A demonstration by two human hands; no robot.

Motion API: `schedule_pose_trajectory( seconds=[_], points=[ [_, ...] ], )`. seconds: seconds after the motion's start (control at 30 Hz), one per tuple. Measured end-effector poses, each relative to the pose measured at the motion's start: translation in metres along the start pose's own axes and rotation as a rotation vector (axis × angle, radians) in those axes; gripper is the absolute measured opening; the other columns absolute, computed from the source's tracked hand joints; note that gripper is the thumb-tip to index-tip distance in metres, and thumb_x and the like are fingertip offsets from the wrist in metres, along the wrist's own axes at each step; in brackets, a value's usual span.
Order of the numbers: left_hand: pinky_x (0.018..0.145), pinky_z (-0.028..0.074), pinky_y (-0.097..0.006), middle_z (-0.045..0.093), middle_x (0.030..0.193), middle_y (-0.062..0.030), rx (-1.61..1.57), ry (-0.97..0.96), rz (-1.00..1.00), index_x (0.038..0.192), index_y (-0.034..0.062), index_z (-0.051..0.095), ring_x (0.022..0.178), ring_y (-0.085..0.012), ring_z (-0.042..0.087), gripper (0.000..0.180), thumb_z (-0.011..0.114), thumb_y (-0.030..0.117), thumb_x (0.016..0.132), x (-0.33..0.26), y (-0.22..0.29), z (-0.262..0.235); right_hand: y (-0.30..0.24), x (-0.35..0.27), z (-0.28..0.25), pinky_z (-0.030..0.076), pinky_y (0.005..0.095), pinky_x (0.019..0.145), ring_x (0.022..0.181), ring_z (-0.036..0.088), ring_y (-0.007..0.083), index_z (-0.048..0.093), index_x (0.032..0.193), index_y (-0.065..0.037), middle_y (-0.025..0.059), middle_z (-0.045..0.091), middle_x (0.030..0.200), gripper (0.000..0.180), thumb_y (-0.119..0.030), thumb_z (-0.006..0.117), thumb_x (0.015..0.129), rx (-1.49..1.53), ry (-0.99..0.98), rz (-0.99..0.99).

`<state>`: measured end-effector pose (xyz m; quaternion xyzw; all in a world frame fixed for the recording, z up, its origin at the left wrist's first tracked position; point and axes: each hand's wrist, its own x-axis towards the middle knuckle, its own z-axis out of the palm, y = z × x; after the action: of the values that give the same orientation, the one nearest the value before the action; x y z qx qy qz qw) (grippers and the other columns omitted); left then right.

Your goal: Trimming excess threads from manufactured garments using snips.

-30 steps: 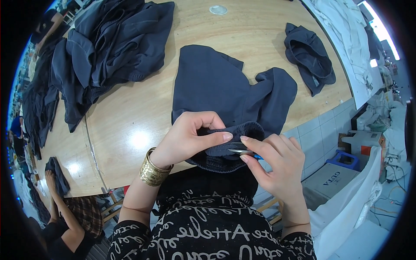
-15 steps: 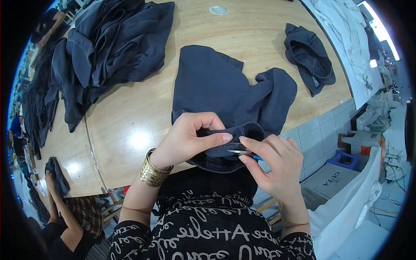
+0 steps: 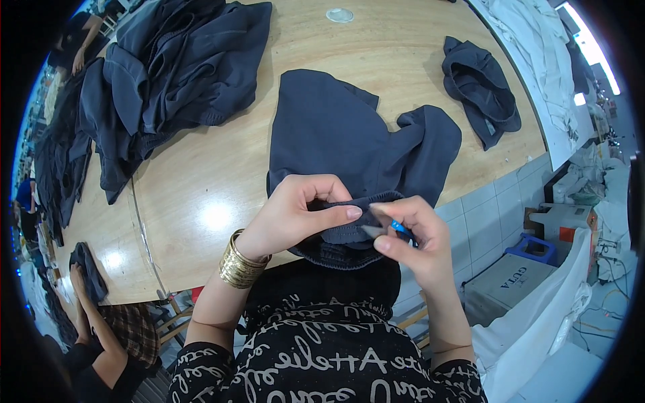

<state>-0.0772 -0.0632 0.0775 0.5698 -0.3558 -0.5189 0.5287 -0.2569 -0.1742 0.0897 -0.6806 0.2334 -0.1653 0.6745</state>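
My left hand [image 3: 299, 207] pinches this dark grey cloth garment [image 3: 329, 127], my right hand [image 3: 422, 240] grips blue-and-silver metal snips [image 3: 398, 227]

A wide, pale wooden table [image 3: 201, 171] spreads out before you, a dark seam [image 3: 143, 235] cutting across on your left, and look at that white glare [image 3: 217, 216] flaring off the surface! Over to your right, light floor tiles [image 3: 478, 207] run past the edge, there's a blue plastic stool [image 3: 549, 251] by a grey box [image 3: 490, 282], and high up, a brilliant strip [image 3: 596, 52], window or lamp, unclear.
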Motion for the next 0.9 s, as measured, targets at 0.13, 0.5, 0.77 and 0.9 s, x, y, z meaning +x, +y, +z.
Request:
schedule_pose_trajectory(
  seconds=[0.13, 0.5, 0.77, 0.9],
  points=[
    [0.06, 0.04, -0.018, 0.063, 0.074, 0.0031, -0.066, 0.015, -0.023, 0.087, 0.0013, 0.064, 0.067, -0.0006, 0.05, 0.015, 0.068, 0.015, 0.085, 0.0, -0.003, -0.002, 0.002, 0.0, -0.003, 0.034, 0.0192, 0.058, 0.06, 0.047, 0.0075, 0.064, 0.105, -0.009, 0.0007, 0.057, 0.072, 0.031, -0.007, 0.072, 0.075, -0.158, 0.088, -0.107],
    [0.066, 0.039, -0.017, 0.06, 0.075, 0.002, -0.112, 0.02, 0.068, 0.119, 0.0003, 0.053, 0.07, -0.0022, 0.053, 0.036, 0.064, 0.004, 0.084, -0.002, 0.002, 0.003, -0.014, 0.0, -0.006, 0.036, 0.029, 0.052, 0.055, 0.049, 0.0161, 0.065, 0.105, -0.012, 0.0001, 0.052, 0.067, 0.033, -0.016, 0.073, 0.073, -0.765, 0.074, -0.353],
    [0.069, 0.04, -0.018, 0.059, 0.079, 0.0017, -0.11, -0.008, 0.143, 0.126, 0.0001, 0.047, 0.074, -0.003, 0.052, 0.044, 0.061, 0.001, 0.084, -0.004, 0.005, 0.003, -0.016, 0.001, -0.007, 0.036, 0.0227, 0.048, 0.054, 0.048, 0.0085, 0.066, 0.102, -0.011, 0.0004, 0.057, 0.072, 0.034, -0.007, 0.077, 0.07, -0.5, 0.108, -0.296],
    [0.071, 0.041, -0.018, 0.059, 0.079, 0.0012, -0.082, -0.024, 0.177, 0.126, 0.0001, 0.047, 0.074, -0.0039, 0.053, 0.044, 0.061, 0.001, 0.084, -0.003, 0.004, 0.006, -0.018, 0.0, 0.003, 0.031, 0.0209, 0.045, 0.053, 0.041, 0.0054, 0.068, 0.097, -0.01, -0.0008, 0.056, 0.068, 0.028, -0.006, 0.078, 0.071, -0.432, 0.076, -0.255]
  ],
)
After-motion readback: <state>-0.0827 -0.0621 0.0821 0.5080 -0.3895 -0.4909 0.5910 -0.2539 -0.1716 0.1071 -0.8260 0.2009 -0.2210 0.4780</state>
